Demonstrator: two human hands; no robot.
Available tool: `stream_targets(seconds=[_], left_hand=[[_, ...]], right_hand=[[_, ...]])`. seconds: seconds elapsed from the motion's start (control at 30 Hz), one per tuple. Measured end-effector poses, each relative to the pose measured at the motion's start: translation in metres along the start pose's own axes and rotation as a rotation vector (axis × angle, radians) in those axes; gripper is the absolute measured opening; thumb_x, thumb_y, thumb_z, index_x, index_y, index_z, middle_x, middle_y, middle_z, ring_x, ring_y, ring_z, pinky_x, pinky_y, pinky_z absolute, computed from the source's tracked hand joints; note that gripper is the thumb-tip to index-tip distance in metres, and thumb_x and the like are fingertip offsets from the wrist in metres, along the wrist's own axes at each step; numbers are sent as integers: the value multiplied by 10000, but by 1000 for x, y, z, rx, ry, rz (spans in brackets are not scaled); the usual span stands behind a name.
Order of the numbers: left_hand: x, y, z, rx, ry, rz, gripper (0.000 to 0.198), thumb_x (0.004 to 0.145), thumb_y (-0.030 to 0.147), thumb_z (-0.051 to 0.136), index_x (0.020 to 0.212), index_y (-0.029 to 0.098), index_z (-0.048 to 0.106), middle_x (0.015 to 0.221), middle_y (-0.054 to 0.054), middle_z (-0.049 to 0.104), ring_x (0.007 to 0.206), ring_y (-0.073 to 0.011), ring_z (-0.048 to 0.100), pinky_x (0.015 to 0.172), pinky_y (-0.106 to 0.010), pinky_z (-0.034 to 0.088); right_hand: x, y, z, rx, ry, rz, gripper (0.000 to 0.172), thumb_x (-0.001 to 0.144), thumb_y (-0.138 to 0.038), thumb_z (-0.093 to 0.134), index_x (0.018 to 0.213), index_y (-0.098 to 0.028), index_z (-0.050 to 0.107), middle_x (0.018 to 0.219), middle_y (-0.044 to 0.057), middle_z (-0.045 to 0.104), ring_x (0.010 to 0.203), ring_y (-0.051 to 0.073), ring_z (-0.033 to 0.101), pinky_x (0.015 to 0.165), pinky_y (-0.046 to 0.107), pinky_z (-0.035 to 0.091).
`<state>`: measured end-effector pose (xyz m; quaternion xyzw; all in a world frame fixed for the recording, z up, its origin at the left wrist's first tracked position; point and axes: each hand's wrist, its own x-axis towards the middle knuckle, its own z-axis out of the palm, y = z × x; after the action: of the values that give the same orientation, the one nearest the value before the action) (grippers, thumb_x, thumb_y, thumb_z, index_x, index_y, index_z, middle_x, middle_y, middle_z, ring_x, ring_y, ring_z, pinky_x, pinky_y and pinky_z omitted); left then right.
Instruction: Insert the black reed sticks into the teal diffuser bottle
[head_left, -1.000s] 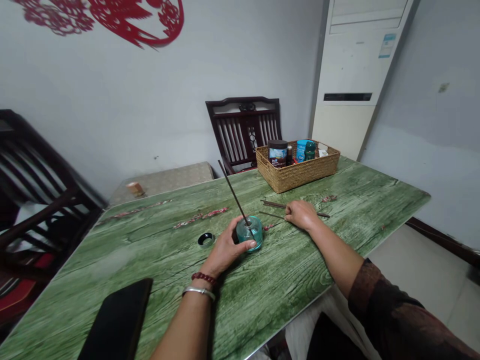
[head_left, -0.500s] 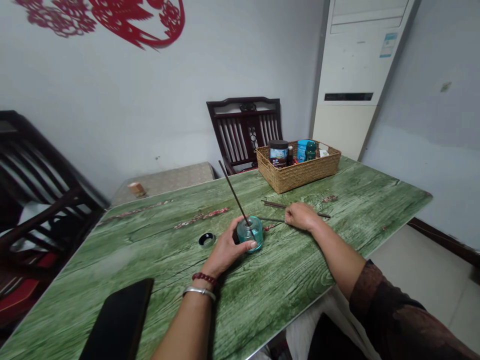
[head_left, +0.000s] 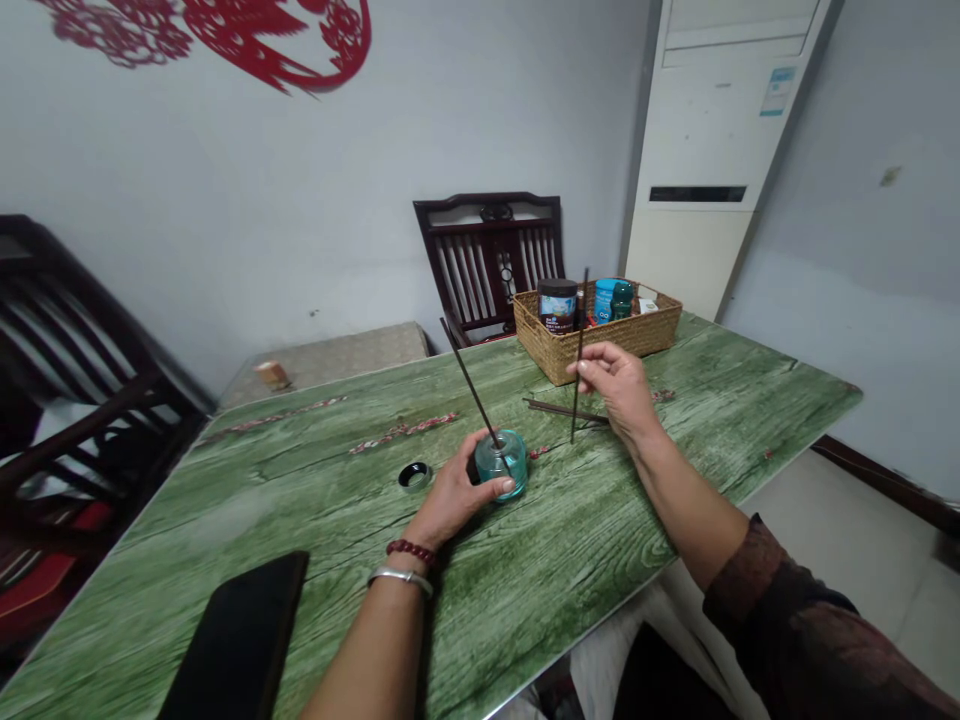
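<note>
My left hand is wrapped round a small teal glass bottle standing on the green table. One dark thin stick leans out of the bottle's neck toward the upper left. My right hand is raised above the table and pinches a second dark stick, held nearly upright just right of the bottle. More dark sticks lie flat on the table below that hand. The bottle's black round cap lies to the left of my left hand.
A wicker basket with jars and bottles stands at the table's far side. A black phone lies near the front left edge. A dark wooden chair is behind the table; a white air conditioner stands at back right.
My right hand has lifted from the table with one stick pinched in it and turned it upright. The left hand and bottle have stayed put.
</note>
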<state>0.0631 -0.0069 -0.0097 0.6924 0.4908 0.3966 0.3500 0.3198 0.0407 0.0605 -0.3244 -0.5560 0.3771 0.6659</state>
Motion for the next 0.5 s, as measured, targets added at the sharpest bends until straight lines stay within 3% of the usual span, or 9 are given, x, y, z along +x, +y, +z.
stream_targets(seconds=[0.2, 0.33, 0.5], left_hand=[[0, -2, 0, 20, -2, -1, 834, 645, 492, 834, 1353, 172, 531, 1259, -133, 695, 1167, -324, 653, 1056, -465, 474], [1, -2, 1, 0, -4, 13, 832, 648, 483, 837, 1350, 162, 528, 1267, -138, 690, 1177, -322, 650, 1061, -456, 472], [1, -3, 2, -29, -15, 38, 807, 652, 466, 836, 1342, 176, 534, 1243, -124, 702, 1159, -319, 656, 1058, -469, 473]], right_hand=[[-1, -45, 44, 173, 0, -101, 239, 799, -399, 709, 915, -221, 600, 841, -5, 748, 568, 82, 588, 554, 214, 484], [0, -39, 70, 186, -79, -90, 258, 803, -421, 714, 912, -221, 594, 822, -9, 741, 568, 81, 594, 544, 209, 493], [-4, -13, 86, 162, -173, -42, 290, 759, -432, 749, 868, -206, 604, 774, -12, 724, 639, 108, 651, 550, 204, 521]])
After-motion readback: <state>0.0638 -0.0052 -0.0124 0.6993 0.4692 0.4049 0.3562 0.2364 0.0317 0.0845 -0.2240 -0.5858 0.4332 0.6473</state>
